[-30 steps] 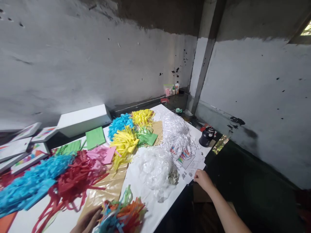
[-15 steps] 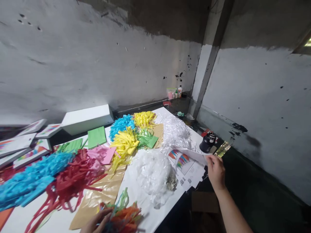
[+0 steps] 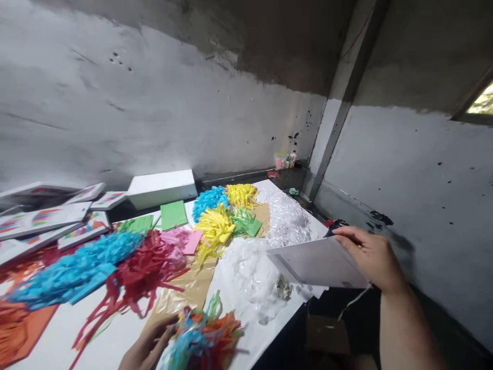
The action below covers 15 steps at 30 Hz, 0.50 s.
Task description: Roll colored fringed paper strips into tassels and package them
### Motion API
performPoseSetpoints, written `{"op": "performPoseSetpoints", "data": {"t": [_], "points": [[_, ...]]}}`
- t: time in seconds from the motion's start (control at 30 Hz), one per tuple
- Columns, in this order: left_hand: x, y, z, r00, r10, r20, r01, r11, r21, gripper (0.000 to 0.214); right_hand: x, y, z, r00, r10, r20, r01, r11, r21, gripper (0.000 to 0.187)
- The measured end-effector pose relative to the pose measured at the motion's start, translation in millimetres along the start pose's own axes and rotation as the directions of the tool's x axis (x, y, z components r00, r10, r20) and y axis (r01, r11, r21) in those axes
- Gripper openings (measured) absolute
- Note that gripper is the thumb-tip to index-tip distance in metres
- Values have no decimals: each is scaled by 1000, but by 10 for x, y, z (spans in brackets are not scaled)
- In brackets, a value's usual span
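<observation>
My right hand (image 3: 370,258) grips the edge of a white paper sheet (image 3: 318,264) and holds it lifted above the right end of the table. Its plain underside faces me. My left hand (image 3: 148,347) sits at the bottom edge, its fingers curled against a mixed bundle of orange, blue and green paper shreds (image 3: 202,336). A heap of white shredded paper (image 3: 254,275) lies between the two hands.
Piles of blue (image 3: 73,267), red (image 3: 144,267), yellow (image 3: 215,226) and clear shreds (image 3: 287,221) cover the white table. A white box (image 3: 162,187) and printed cards (image 3: 46,218) lie at the back left. Bottles (image 3: 285,160) stand in the far corner. Grey walls close in behind and right.
My right hand picked the printed sheet up off the table and raised it, turning it so the blank side shows. The view swung slightly right; my left hand stayed at the shred bundle.
</observation>
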State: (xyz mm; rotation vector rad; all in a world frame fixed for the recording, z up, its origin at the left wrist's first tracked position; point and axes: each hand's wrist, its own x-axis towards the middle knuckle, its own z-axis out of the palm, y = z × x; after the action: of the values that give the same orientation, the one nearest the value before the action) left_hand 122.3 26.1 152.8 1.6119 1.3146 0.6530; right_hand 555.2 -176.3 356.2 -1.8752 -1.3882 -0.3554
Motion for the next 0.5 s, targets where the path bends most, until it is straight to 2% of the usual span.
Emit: {"op": "performPoseSetpoints", "data": {"t": [0.07, 0.13, 0.2, 0.27, 0.33, 0.4, 0.43, 0.5], "points": [[-91, 83, -158, 994, 91, -55, -92, 995, -26, 58, -37, -427, 102, 985, -169, 15, 167, 980, 105, 18], [-220, 215, -343, 971, 221, -88, -225, 973, -48, 61, -69, -916, 293, 940, -340, 37, 323, 919, 226, 15], [-394, 391, -557, 923, 375, -83, -380, 923, -53, 64, -107, -1463, 578, 865, -499, 54, 448, 815, 367, 13], [-592, 575, -802, 880, 474, -5, -474, 880, -25, 65, -173, -2047, 936, 782, -620, 62, 505, 689, 521, 13], [-772, 706, -1079, 865, 489, 114, -494, 869, 28, 55, -285, -2616, 1323, 718, -694, 60, 491, 565, 662, 13], [-910, 726, -1388, 861, 441, 252, -470, 880, 64, 32, -442, -3099, 1685, 689, -723, 51, 443, 475, 760, 15], [-966, 685, -1550, 867, 404, 291, -439, 896, 65, 26, -532, -3289, 1844, 698, -715, 38, 427, 459, 779, 17], [-1070, 517, -1867, 902, 326, 281, -342, 940, 7, 27, -718, -3555, 2111, 747, -665, -20, 437, 468, 769, 24]]}}
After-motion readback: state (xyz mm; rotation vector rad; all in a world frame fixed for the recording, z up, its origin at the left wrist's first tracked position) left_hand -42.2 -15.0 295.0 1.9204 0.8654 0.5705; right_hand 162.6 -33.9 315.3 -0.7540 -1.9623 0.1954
